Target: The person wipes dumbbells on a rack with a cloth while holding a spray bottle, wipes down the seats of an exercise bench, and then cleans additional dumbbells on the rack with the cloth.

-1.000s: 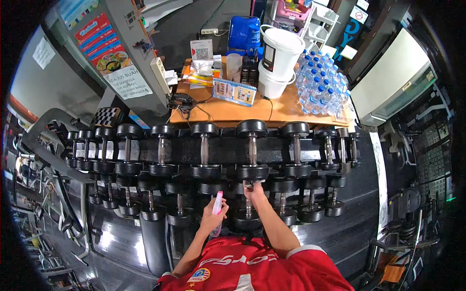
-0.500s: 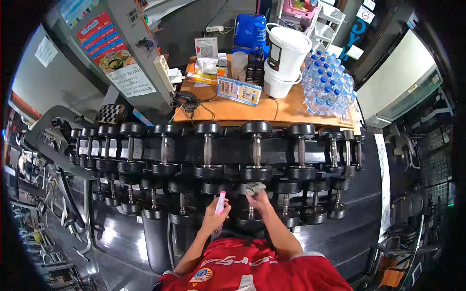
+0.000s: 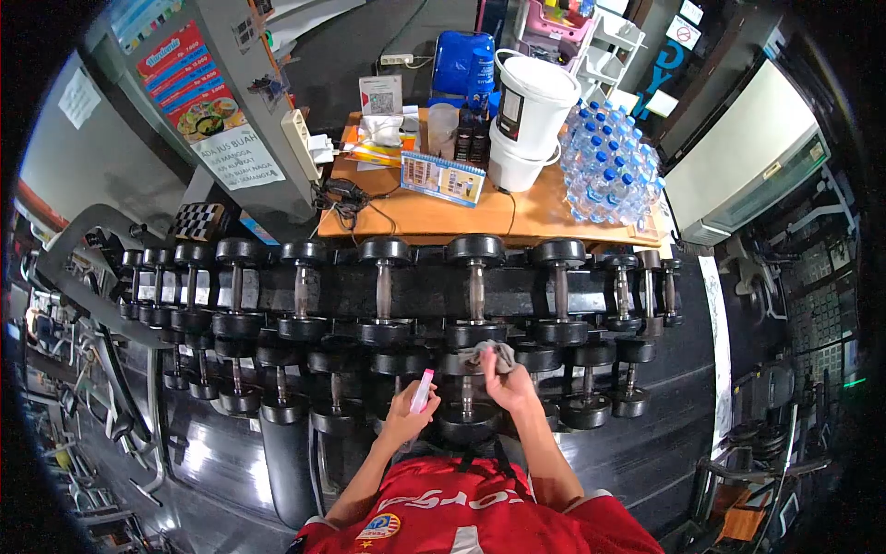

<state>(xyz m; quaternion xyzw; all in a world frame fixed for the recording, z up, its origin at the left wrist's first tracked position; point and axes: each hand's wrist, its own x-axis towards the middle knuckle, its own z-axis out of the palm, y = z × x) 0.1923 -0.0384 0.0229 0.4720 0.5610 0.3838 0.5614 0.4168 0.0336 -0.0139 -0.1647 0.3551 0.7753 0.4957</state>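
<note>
My left hand (image 3: 404,417) is closed round a spray bottle (image 3: 423,391) with a pink-and-white top, held upright in front of my red shirt; its clear lower part is mostly hidden. In my right hand (image 3: 513,388) is a crumpled grey cloth (image 3: 499,355), pressed against the far end of a lower-row dumbbell (image 3: 467,411). That dumbbell has a metal handle and black round heads. Just beyond it, an upper-row dumbbell (image 3: 476,291) rests on the rack.
More black dumbbells (image 3: 384,294) fill both rows of the rack. Behind stands a wooden table (image 3: 434,218) with a desk calendar (image 3: 443,177), stacked white buckets (image 3: 533,115) and packed water bottles (image 3: 609,166). A padded bench (image 3: 291,466) is at lower left.
My right hand with the cloth has shifted slightly right along the dumbbell's far head. My left hand still holds the spray bottle. The whole view has moved a little.
</note>
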